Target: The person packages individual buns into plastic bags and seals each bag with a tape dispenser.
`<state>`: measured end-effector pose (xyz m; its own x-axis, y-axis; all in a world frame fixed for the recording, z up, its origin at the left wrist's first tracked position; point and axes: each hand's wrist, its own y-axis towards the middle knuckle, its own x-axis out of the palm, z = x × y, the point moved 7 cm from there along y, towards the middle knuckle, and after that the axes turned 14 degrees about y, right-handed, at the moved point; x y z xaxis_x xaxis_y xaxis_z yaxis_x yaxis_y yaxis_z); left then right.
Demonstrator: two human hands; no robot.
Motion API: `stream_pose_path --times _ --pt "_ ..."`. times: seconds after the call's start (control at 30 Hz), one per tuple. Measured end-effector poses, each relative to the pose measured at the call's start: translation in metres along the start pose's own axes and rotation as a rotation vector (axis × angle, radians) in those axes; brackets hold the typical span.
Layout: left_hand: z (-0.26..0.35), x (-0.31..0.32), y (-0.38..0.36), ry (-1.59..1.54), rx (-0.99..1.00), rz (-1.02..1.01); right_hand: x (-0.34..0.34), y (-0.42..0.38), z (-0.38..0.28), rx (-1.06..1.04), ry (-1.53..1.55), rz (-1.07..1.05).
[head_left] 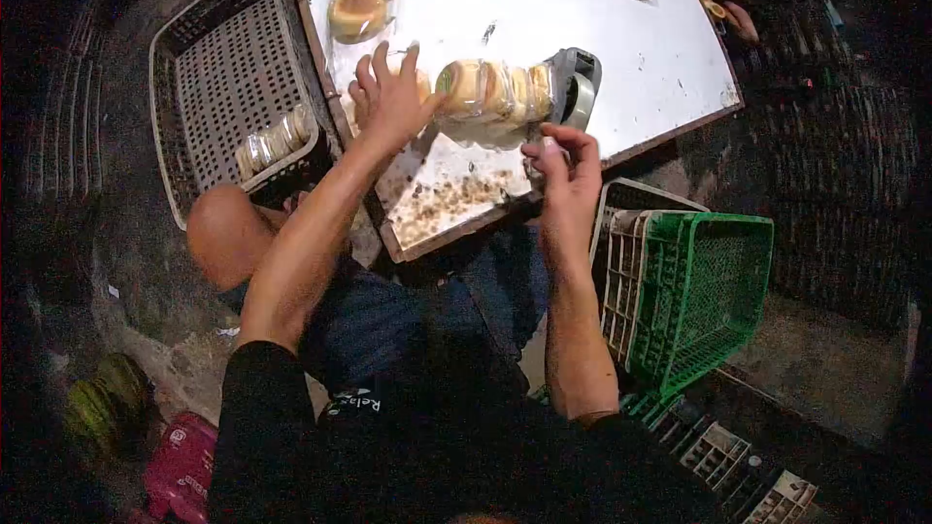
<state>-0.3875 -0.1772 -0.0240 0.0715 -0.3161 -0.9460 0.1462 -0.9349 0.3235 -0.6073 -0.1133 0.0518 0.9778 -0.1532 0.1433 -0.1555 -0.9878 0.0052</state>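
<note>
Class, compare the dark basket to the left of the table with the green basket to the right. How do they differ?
Colour: the dark basket is dull grey-brown; the green basket is bright green.
Contents: the dark basket holds a row of wrapped buns, while none show in the green basket.
Shared: both are open-topped, with holes in their walls.

At the right of the view, a green plastic crate [733, 219] with meshed walls, beside a pale slatted crate [618, 277], with dark racks [820, 194] farther out in shadow. At the lower left, on the stained floor [170, 344], a green, rounded object [105, 398], too dim to identify, near a magenta bag [182, 466] with white print. At the lower right, pale gridded pieces [716, 453], partly lost in darkness.
</note>
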Motion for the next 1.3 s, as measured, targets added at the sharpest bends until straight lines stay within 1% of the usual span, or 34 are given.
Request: stream_pose_path --times 0.03,0.07,0.1,0.13,0.17,0.2,0.23,0.27,0.3,0.4,0.47,0.5,0.6,0.63,0.73,0.77,0.8,0.83,0.87,0.9,1.0,1.03,1.1,1.13,1.17,1.2,1.27,1.3 --pt "-0.009 0.008 -0.002 -0.05 -0.011 -0.091 0.003 -0.003 0.002 0.05 -0.016 -0.028" --pt "-0.019 0.016 -0.004 -0.099 -0.025 -0.18 0.008 -0.006 -0.001 -0.01 -0.092 -0.07" --pt "-0.031 0.023 -0.007 -0.145 -0.038 -0.273 0.015 -0.009 0.001 -0.024 -0.112 -0.105" --pt "-0.045 0.019 -0.01 -0.223 -0.051 -0.24 0.02 -0.014 0.004 -0.031 -0.13 -0.139" --pt "-0.051 0.018 -0.012 -0.295 -0.093 -0.233 0.032 -0.015 0.005 -0.146 -0.246 -0.214" --pt "-0.057 0.017 -0.014 -0.367 -0.132 -0.223 0.041 -0.022 0.01 -0.096 -0.283 -0.305" --pt "-0.061 0.027 -0.02 -0.791 -0.302 -0.333 0.056 -0.027 0.008 -0.271 -0.375 -0.391" --pt "-0.052 0.018 -0.022 -1.219 -0.47 -0.436 0.072 -0.033 0.006 -0.451 -0.469 -0.473" --pt "-0.034 0.005 -0.036 -1.582 -0.539 -0.69 0.078 -0.036 0.003 -0.512 -0.467 -0.454" --pt "0.008 -0.044 -0.045 -1.776 -0.382 -1.008 0.087 -0.043 -0.002 -0.669 -0.424 -0.401" --pt "0.009 -0.064 -0.04 -1.685 -0.387 -0.815 0.083 -0.027 0.004 -0.322 -0.163 -0.345" --pt "0.007 -0.061 -0.04 -1.719 -0.4 -0.821 0.081 -0.021 -0.003 -0.245 -0.027 -0.31" --pt "0.002 -0.068 -0.033 -1.944 -0.406 -0.773 0.108 -0.033 -0.034 -0.646 -0.456 -0.671" --pt "0.001 -0.087 -0.033 -2.047 -0.424 -0.806 0.106 -0.026 -0.034 -0.499 -0.229 -0.597" --pt "0.001 -0.078 -0.035 -2.022 -0.37 -0.918 0.129 -0.024 -0.047 -0.7 -0.461 -0.539" --pt "0.0 -0.069 -0.037 -1.959 -0.314 -0.945 0.125 -0.011 -0.031 -0.636 -0.384 -0.498" --pt "-0.008 -0.067 -0.025 -1.673 -0.131 -0.592 0.116 0.004 -0.021 -0.493 -0.267 -0.344" --pt "-0.019 -0.072 -0.018 -1.293 -0.073 -0.259 0.114 0.02 -0.009 -0.291 -0.182 -0.333" --pt "-0.02 -0.093 -0.017 -0.899 0.098 0.13 0.108 0.03 0.003 -0.076 -0.099 -0.318" --pt "-0.015 -0.1 -0.023 -0.716 0.278 0.276 0.111 0.031 0.004 -0.063 -0.234 -0.405" --pt "-0.026 -0.087 -0.013 -1.011 0.016 0.106 0.111 0.036 0.016 0.33 0.625 -0.368" --pt "-0.031 -0.084 -0.011 -1.03 -0.088 0.11 0.111 0.036 0.007 0.28 0.63 -0.443" --pt "-0.029 -0.059 -0.009 -1.63 -0.31 -0.284 0.107 0.04 0.006 -0.068 0.183 -0.478" --pt "-0.021 -0.052 -0.011 -1.913 -0.425 -0.513 0.107 0.037 0.002 -0.223 -0.035 -0.489" --pt "-0.02 -0.049 -0.01 -1.866 -0.445 -0.619 0.109 0.041 0.0 -0.275 -0.139 -0.541" --pt "-0.018 -0.051 -0.014 -1.832 -0.425 -0.818 0.11 0.045 -0.001 -0.333 -0.239 -0.59" --pt "-0.025 -0.041 -0.02 -1.687 -0.523 -0.989 0.119 0.046 0.001 -0.171 -0.406 -0.812" --pt "-0.036 -0.034 -0.019 -1.623 -0.642 -0.792 0.121 0.049 0.003 -0.157 -0.269 -0.76"
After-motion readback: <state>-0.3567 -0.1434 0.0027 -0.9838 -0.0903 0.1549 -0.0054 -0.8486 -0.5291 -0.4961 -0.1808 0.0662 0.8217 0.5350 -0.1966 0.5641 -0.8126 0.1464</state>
